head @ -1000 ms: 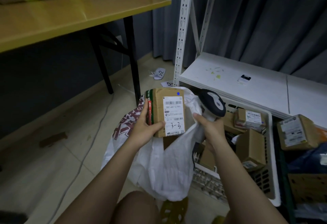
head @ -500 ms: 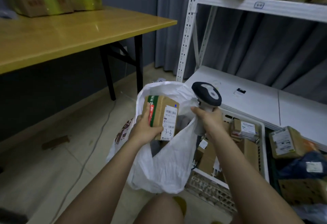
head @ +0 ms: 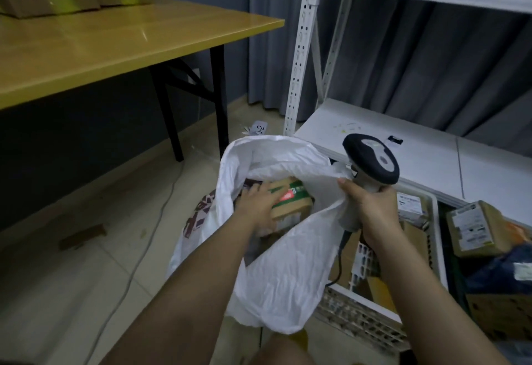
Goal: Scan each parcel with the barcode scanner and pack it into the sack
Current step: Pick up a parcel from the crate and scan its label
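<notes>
Two hands busy: left hand (head: 256,206) gripped parcel (head: 290,200) inside sack (head: 288,272); right hand (head: 371,206) clutched scanner (head: 371,160) plus rim. Pinched rim might slip, mouth collapsing.

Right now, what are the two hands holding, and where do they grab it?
Left hand grips the cardboard parcel by its near end, inside the white sack. Right hand grips the barcode scanner by its handle, pinching the sack's rim.

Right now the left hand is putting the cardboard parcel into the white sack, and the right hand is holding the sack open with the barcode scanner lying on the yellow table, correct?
Not quite. The barcode scanner is not on the yellow table; the right hand grips it while also holding the white sack open. The left hand is indeed putting the cardboard parcel inside, as the head view shows.
</notes>
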`<state>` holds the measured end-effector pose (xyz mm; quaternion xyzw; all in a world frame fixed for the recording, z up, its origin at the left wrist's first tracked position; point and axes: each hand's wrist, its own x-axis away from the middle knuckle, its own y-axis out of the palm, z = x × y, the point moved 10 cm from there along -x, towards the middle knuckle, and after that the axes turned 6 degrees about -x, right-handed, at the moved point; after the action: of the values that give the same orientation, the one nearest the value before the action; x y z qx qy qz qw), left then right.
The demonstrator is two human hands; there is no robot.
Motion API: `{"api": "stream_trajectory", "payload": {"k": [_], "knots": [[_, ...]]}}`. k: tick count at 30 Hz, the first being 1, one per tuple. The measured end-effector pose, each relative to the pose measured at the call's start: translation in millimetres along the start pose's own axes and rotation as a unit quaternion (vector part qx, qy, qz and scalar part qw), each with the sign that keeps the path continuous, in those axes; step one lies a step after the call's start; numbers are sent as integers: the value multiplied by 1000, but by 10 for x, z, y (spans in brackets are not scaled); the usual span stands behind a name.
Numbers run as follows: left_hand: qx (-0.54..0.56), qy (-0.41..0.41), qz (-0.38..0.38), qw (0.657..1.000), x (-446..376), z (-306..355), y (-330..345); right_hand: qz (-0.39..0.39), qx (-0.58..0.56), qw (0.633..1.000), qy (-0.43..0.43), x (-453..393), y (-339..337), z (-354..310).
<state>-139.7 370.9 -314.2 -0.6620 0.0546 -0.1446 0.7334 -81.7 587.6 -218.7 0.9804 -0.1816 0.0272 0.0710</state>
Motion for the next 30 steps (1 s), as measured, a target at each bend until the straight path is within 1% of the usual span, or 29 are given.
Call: {"api": "stream_trajectory", "payload": {"k": [2,3,4,5,6,8,9,10,11,12,13,14,15,16,17,18,19,20,21,22,23,25,26,28,30], "knots": [[45,-46,113,991,-93,4,-189,8,0,1000,-3,-76,4,11],[75,-73,149,983,-126,2,-240,12,-1,1000,-5,-108,7,11],[102,-92,166,977,-165,1,-242,15,-3,1000,-6,-142,22,17],[124,-103,162,974,-210,9,-199,15,-4,1000,-8,-173,40,23],[140,-110,137,974,-267,20,-108,18,-2,1000,-9,-199,59,28],[137,-114,40,983,-361,34,196,20,1,1000,-6,-249,95,52],[117,-109,-16,987,-377,38,311,19,-1,1000,-4,-279,112,77],[86,-94,-53,990,-385,40,377,19,1,1000,-4,-302,126,101],[49,-58,-53,996,-365,84,341,17,5,1000,-4,-320,137,131],[4,-11,7,1000,-350,147,176,17,8,1000,-2,-336,144,170],[-58,32,114,991,-316,239,-65,19,5,1000,2,-356,143,217],[-124,55,188,973,-246,321,-249,24,1,1000,6,-367,138,259],[-182,50,261,947,-153,348,-469,31,-4,999,11,-373,134,296],[-205,18,274,940,-117,274,-589,36,-6,999,15,-372,142,324],[-208,-36,257,943,-117,118,-664,37,-4,999,15,-362,167,336],[-184,-116,224,950,-104,-133,-705,35,4,999,12,-343,195,335],[-147,-190,217,946,-46,-379,-783,36,19,999,6,-323,218,328],[-93,-249,210,941,-11,-626,-791,37,42,998,-1,-306,241,312],[-17,-283,192,940,7,-841,-742,40,73,996,-9,-296,253,296],[51,-286,166,942,1,-968,-659,45,112,993,-17,-288,263,272],[93,-277,157,943,3,-1018,-624,50,155,986,-23,-289,268,239],[146,-273,178,934,91,-1086,-641,51,226,972,-31,-301,299,146],[197,-280,205,917,168,-1134,-692,46,250,966,-35,-307,331,80],[321,-280,272,863,315,-1235,-922,40,271,961,-48,-340,402,-126],[387,-259,350,813,472,-1317,-1369,50,241,966,-78,-378,476,-461]]}}
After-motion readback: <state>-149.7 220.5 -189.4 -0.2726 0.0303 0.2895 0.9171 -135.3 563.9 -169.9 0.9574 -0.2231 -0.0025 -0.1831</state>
